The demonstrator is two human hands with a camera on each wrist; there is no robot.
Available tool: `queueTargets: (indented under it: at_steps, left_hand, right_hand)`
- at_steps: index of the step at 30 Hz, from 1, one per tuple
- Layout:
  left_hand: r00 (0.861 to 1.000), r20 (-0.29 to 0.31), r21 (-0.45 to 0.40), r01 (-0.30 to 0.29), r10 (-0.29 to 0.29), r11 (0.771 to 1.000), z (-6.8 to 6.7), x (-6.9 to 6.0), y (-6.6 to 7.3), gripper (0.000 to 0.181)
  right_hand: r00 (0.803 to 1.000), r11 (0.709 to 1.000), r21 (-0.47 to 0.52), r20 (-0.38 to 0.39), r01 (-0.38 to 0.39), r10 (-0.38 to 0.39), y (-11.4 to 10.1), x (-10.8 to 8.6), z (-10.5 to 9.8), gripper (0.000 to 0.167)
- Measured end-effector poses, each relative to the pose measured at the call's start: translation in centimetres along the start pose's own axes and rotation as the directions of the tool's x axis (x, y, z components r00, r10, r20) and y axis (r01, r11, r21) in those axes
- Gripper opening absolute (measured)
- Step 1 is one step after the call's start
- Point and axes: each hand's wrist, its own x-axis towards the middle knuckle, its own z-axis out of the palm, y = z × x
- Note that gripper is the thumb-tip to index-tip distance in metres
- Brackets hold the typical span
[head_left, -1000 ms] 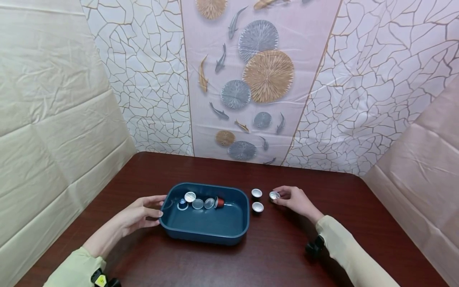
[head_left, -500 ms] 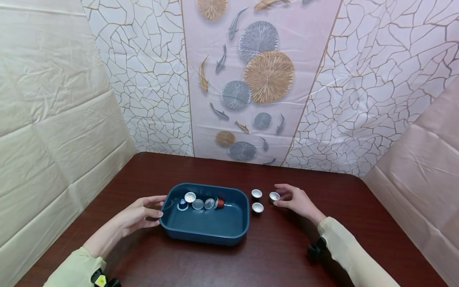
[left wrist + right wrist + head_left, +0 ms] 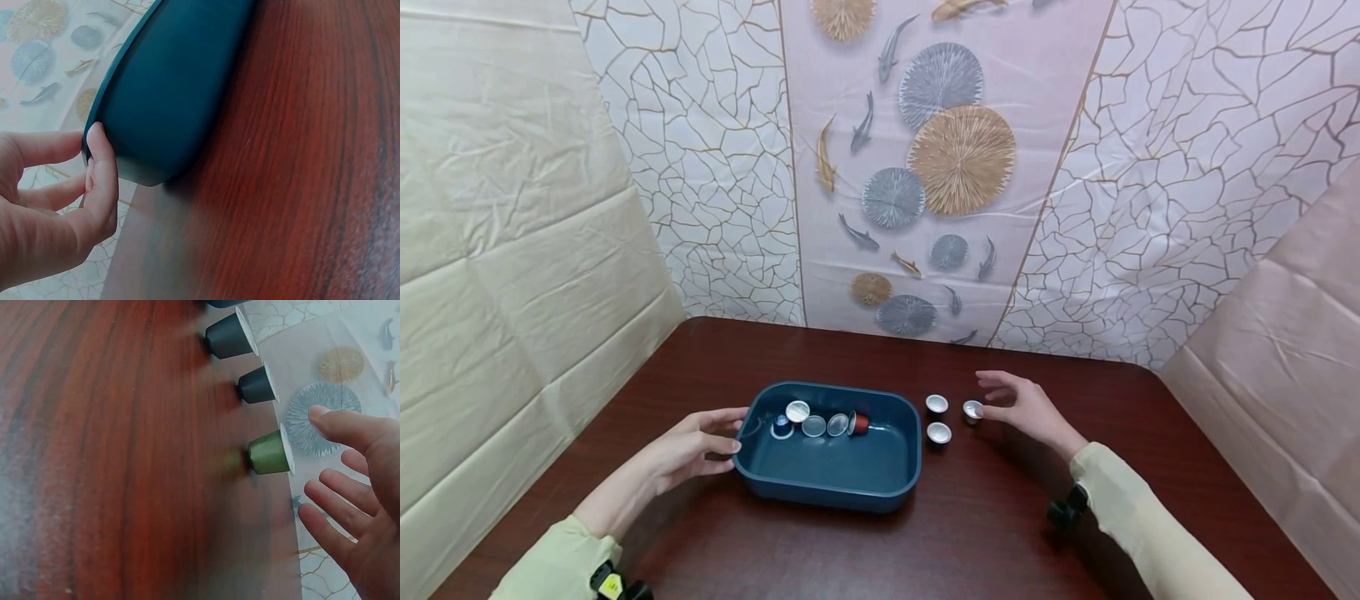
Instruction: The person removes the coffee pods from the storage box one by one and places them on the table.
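On the table, the left hand (image 3: 694, 450) grips the left end of a dark blue tray (image 3: 827, 493), its fingers and thumb at the rim; the left wrist view shows this hand (image 3: 69, 206) at the tray wall (image 3: 169, 81). The right hand (image 3: 1026, 412) is open, fingers spread, beside a foil-topped capsule (image 3: 972, 412). Seen from the right wrist, that capsule is green (image 3: 269, 454) and stands upright, with the right hand (image 3: 362, 494) near its lid. Two dark capsules (image 3: 256, 385) (image 3: 231, 337) stand beyond it.
Inside the tray lie several capsules, among them a red one (image 3: 860, 423), a blue one (image 3: 782, 427) and one with a silver lid (image 3: 797, 412). Patterned cloth (image 3: 722, 167) hangs behind the dark wood table (image 3: 820, 558), with pale cloth at both sides.
The right hand has let go of the green capsule, spread its fingers and drawn slightly back and right. The capsule sits very slightly farther left. The left hand and tray have stayed put.
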Motion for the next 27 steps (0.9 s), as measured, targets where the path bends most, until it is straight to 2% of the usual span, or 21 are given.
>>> queueTargets:
  at_steps: [10, 18, 27]
  left_hand:
    - [1.000, 0.010, -0.005, -0.004, 0.004, 1.000, -0.1, 0.0, 0.0, 0.070]
    - [1.000, 0.007, -0.012, -0.006, 0.006, 1.000, -0.1, -0.1, -0.1, 0.069]
    - [1.000, 0.006, -0.013, -0.012, 0.012, 1.000, 0.1, -0.1, 0.0, 0.068]
  right_hand:
    - [0.998, 0.997, -0.047, 0.014, 0.055, -0.054, -2.0, 1.1, -0.3, 0.057]
    - [0.994, 0.996, -0.049, 0.080, 0.072, -0.068, -4.3, 2.7, 0.3, 0.056]
    - [0.976, 0.987, -0.029, 0.156, 0.157, -0.150, -7.4, 4.6, 0.9, 0.057]
